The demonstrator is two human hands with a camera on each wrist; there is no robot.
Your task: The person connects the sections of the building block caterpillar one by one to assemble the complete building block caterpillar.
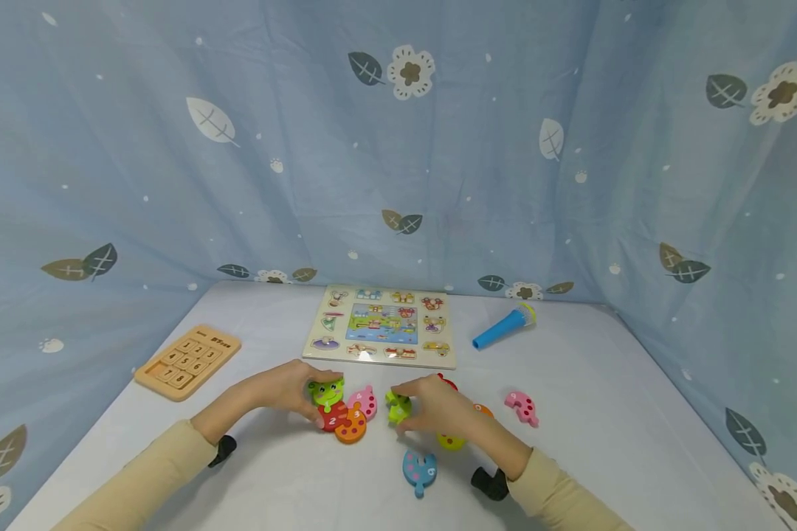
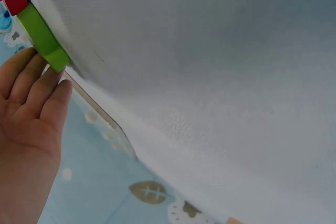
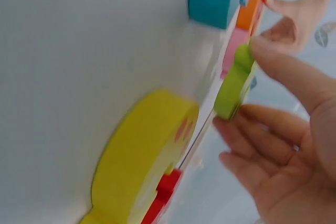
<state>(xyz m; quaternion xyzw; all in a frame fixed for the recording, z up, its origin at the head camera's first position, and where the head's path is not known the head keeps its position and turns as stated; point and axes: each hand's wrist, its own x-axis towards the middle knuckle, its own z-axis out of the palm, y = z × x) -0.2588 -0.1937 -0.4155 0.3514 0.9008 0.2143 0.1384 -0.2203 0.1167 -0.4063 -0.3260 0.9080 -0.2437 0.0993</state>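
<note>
Blue curtain behind white table; left hand clamped round green head; right hand pinching green piece at three o'clock of pink piece, gap between; looks like a joining step, next move probably calls for lining it up, sliding toward nine o'clock.

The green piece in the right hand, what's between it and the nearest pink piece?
In the head view, just bare table lies between the green piece and pink piece.
</note>
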